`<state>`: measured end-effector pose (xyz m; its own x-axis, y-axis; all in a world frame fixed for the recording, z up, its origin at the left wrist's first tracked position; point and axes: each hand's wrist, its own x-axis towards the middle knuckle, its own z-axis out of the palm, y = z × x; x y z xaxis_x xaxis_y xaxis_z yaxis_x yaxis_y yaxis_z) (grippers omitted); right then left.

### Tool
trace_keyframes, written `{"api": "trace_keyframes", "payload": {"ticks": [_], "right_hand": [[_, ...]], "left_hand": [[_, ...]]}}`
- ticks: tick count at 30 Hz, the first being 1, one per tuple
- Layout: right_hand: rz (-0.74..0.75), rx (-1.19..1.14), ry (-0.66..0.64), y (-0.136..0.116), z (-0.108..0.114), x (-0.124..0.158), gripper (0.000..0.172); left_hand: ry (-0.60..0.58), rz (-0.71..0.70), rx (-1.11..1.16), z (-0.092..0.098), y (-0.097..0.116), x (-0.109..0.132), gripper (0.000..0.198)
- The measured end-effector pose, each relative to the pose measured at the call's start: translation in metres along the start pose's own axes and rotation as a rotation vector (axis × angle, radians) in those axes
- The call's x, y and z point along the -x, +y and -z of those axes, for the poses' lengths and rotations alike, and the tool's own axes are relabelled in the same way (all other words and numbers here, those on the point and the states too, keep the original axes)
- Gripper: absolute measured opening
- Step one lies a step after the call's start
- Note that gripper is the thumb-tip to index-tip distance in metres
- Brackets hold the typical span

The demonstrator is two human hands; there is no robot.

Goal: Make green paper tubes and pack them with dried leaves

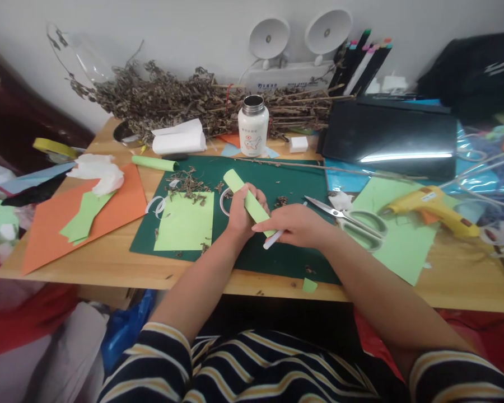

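Observation:
Over the green cutting mat (256,263), my left hand (240,215) is closed around a rolled tube of light green paper (252,202), which slants down toward my right hand. My right hand (292,223) is closed, its fingers at the tube's lower end. A thin white stick (273,239) pokes out beneath those fingers; its exact kind cannot be made out. Beside my left hand is a white tape roll (224,202), partly hidden. A square of light green paper (185,226) lies on the mat to the left, with dried plant bits (189,183) at its upper edge.
Scissors (353,218) lie partly open right of my hands, near a yellow glue gun (439,210) on green paper. An open white bottle (253,129) stands behind the mat. Dried stems (163,95) line the wall. Orange paper (88,218) covers the left side.

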<state>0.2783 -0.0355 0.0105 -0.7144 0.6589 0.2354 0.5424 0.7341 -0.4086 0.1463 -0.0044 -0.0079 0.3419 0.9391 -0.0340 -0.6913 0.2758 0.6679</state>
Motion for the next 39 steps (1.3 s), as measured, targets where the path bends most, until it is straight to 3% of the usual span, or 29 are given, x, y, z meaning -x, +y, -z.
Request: {"api": "trace_keyframes", "payload": {"ticks": [4,9,15,19,23,27,31,33,35,37,39], "right_hand": [[-0.032,-0.044,-0.023,0.000,0.000,-0.001,0.029],[-0.020,-0.194,-0.018,0.000,0.005,0.003,0.049],[-0.006,-0.173,0.060,-0.003,0.006,0.006,0.033],[0.018,-0.205,0.232,-0.001,0.008,0.009,0.026],[-0.156,-0.205,0.473,0.007,0.013,0.016,0.029],[-0.193,-0.136,0.515,0.008,0.016,0.021,0.041],[-0.236,0.076,0.619,-0.003,0.024,0.023,0.049],[-0.418,0.330,0.511,-0.006,0.028,0.023,0.053],[-0.664,0.519,0.263,-0.003,0.029,0.022,0.050],[-0.840,0.587,0.020,0.005,0.027,0.021,0.042],[-0.892,0.595,-0.060,0.012,0.026,0.021,0.036]], "left_hand": [[0.008,0.024,0.021,-0.002,0.002,0.001,0.036],[0.091,0.076,0.056,-0.002,0.003,-0.001,0.040],[0.150,0.161,0.081,-0.002,0.005,-0.003,0.041],[0.158,0.162,0.122,0.000,0.006,-0.005,0.040],[0.190,0.173,0.157,0.001,0.010,-0.005,0.038],[0.292,0.067,0.181,0.002,0.017,-0.008,0.034],[0.407,-0.197,0.149,0.007,0.021,-0.013,0.032],[0.455,-0.361,0.069,0.009,0.019,-0.015,0.029],[0.481,-0.475,-0.042,0.010,0.016,-0.015,0.027],[0.450,-0.503,-0.141,0.012,0.014,-0.015,0.025],[0.370,-0.473,-0.217,0.014,0.016,-0.015,0.023]]}}
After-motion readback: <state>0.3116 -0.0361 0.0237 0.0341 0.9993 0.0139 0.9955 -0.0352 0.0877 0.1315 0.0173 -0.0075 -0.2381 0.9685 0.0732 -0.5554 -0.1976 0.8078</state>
